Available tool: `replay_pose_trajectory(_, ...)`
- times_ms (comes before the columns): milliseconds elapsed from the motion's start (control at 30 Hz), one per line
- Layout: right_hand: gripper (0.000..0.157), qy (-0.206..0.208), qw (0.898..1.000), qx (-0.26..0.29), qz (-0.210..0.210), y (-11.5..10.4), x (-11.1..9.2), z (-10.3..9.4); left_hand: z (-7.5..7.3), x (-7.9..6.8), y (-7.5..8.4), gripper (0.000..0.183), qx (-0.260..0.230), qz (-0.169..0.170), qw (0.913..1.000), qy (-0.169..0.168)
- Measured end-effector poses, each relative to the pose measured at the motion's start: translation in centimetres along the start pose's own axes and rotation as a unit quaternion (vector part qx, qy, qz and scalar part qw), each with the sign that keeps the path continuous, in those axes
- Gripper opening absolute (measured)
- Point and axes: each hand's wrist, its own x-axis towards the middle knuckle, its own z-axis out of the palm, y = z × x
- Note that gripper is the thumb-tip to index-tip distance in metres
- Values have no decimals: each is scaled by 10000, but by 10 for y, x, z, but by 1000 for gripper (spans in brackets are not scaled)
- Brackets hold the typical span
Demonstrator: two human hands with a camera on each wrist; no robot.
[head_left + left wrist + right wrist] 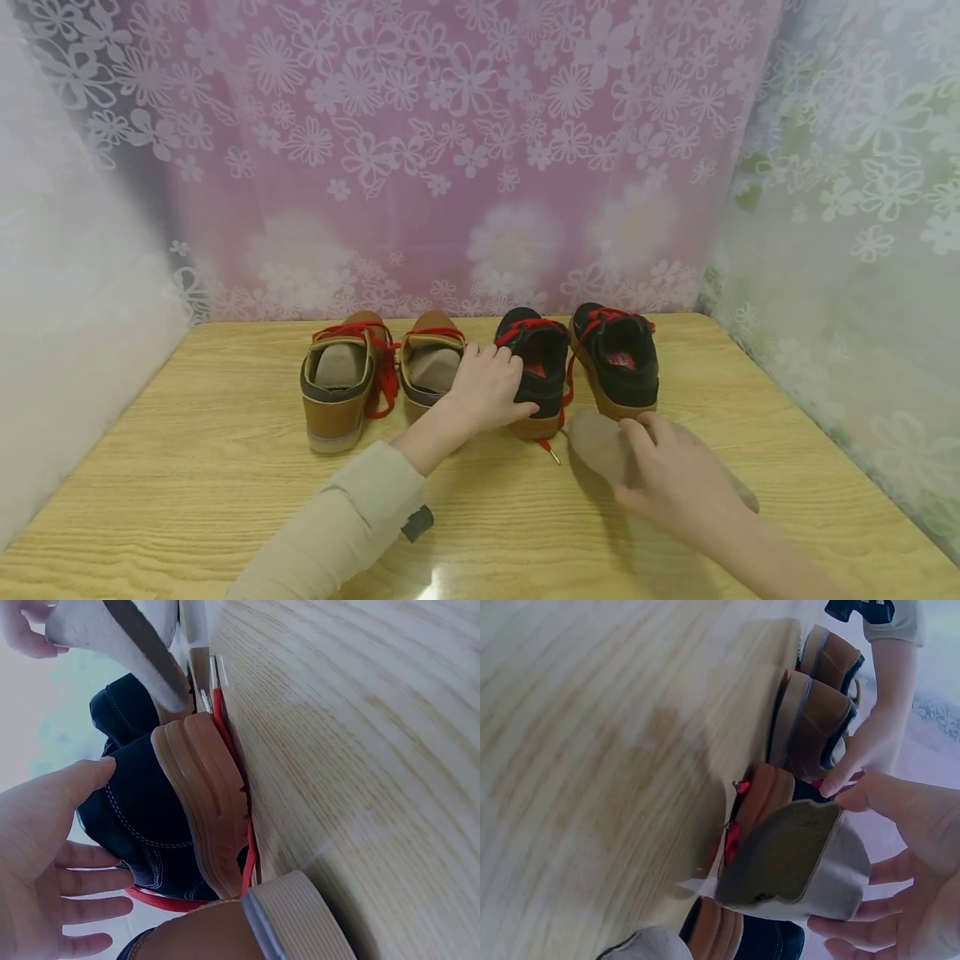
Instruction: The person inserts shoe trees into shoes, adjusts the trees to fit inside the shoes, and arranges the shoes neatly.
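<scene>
My right hand (678,475) holds a hollow beige shoe insert (832,870) low over the table, behind the rightmost black shoe (618,367). Thumb and fingers lie on opposite sides of it. Beside the other black shoe (542,379) is my left hand (487,387), its thumb at the heel and its fingers straight along the side, as the left wrist view shows. Both black shoes have red laces and look hollow inside. To the left stand two brown shoes, one at the far left (335,412) and one partly behind my left forearm (420,404).
Similar beige inserts fill the left brown shoe's insert opening (339,367) and the other's (433,368). A loose red lace end (550,450) lies on the wooden table (187,467). Flowered curtains (465,167) close off the back and sides.
</scene>
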Motion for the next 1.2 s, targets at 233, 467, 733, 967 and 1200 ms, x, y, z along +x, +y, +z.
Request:
replay_pose_trajectory(233,56,-369,9982,261,384,4,1,-7,0,0,2,61,32,-45,10000,-8)
replay_pose_trajectory(467,57,-422,9978,266,448,9,4,-13,1,1,2,64,5,-159,9997,-178)
replay_pose_trajectory(733,56,-139,9979,566,292,17,7,-18,1,1,2,67,44,-247,9992,-305)
replay_pose_trajectory(967,58,-255,9962,752,346,24,14,-28,1,0,1,66,63,-194,9994,-266)
replay_pose_trajectory(1200,58,-249,9949,930,308,30,25,-39,1,-2,1,65,35,-114,9996,-260)
